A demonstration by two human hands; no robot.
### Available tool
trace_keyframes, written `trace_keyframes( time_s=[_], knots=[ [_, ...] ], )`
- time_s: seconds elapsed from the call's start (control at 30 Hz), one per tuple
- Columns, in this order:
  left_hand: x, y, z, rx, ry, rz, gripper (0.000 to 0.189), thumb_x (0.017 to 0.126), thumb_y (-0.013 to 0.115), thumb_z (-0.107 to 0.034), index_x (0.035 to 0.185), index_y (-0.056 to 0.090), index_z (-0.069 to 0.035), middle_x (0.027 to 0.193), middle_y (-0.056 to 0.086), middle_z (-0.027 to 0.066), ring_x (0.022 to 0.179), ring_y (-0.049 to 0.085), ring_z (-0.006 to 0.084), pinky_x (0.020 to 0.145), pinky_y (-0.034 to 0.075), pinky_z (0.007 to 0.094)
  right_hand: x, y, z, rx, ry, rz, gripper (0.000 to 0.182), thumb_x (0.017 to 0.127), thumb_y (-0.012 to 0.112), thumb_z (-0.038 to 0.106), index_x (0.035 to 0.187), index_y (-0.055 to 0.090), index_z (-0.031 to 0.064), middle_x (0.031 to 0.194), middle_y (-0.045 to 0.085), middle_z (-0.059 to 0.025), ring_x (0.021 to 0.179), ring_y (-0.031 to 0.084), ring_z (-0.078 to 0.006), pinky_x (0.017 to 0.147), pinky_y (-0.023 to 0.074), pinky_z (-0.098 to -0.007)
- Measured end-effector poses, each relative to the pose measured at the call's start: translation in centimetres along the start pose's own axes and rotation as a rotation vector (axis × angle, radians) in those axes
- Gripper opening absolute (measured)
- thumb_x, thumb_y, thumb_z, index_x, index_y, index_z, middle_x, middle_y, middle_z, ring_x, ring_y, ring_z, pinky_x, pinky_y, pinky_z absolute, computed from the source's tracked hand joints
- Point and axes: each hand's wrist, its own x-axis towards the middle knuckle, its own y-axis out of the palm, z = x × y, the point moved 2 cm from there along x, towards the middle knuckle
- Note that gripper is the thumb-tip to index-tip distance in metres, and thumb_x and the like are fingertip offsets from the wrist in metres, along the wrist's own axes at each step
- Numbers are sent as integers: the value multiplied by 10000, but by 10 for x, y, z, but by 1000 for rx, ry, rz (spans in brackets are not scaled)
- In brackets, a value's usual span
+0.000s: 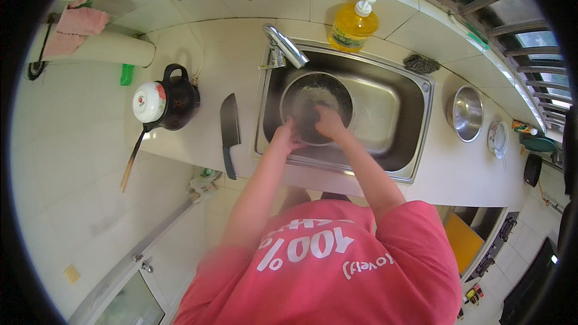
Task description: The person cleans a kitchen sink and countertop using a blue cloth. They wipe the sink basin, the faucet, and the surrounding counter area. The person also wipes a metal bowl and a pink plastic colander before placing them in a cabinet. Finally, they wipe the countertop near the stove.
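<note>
A round dark metal pan [298, 95] stands in the left part of the stainless steel sink [375, 99], with what looks like wet foam inside. My left hand [286, 137] grips its near left rim, thumb on the inner side and fingers outside. Inside the pan is my right hand [329, 123], fingers pointing down at the bottom. Something dark shows by the right fingertips, but blur hides whether they hold it. The chrome faucet [286, 49] reaches over the pan's far edge, and I see no clear stream of water.
A kitchen knife [230, 131] lies left of the sink, beyond it a black pot [183, 104] topped by a white bowl [149, 101], with chopsticks [131, 162]. Behind the sink are a yellow soap bottle [353, 27] and a scouring pad [421, 63]. A steel bowl [468, 113] stands right.
</note>
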Motion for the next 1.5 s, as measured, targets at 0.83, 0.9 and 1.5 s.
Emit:
trace_keyframes(
  time_s=[0.83,0.9,1.5],
  knots=[
    [-94,115,-3,311,-69,577,504,819,674,-440,1133,536,-72,1025,589,112,888,600,233,763,528,379,-36,-88,4,1718,275,61,356,839,652,401,988,604,81,958,621,-67,839,592,-166,717,508,-328],
    [-90,116,-8,504,-19,565,433,811,706,-388,1072,555,-78,917,595,74,788,597,175,654,516,298,-28,-104,9,1469,279,49,311,819,668,325,976,606,65,898,627,-62,765,590,-163,671,498,-305],
    [3,136,55,1520,832,-26,425,710,763,-332,1011,637,-61,824,678,96,690,633,221,626,500,373,-16,-60,-56,201,365,-327,465,784,596,288,1108,600,-45,1020,626,-269,990,597,-400,877,474,-431]
  ],
)
